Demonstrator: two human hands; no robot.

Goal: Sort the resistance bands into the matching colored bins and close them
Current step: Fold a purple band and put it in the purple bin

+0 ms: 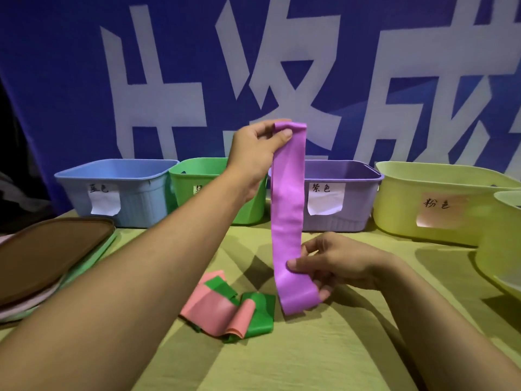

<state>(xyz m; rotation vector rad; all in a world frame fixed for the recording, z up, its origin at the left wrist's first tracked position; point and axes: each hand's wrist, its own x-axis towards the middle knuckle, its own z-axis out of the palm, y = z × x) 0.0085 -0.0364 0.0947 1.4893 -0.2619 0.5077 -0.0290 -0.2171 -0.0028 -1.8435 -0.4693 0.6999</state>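
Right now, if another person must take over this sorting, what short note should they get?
Left hand pinches the top of the purple band; right hand pinches it near the bottom.
Purple bin stands open just behind.
Pink band and green band lie tangled on the table.
Lids are stacked at left.
Left: drop purple, sort pink and green, close the bins.

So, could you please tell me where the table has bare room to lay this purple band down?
Bare cloth lies in front of the purple bin, and along the near edge below the pink band and green band. The left is crowded by stacked lids; the right by yellow bins.
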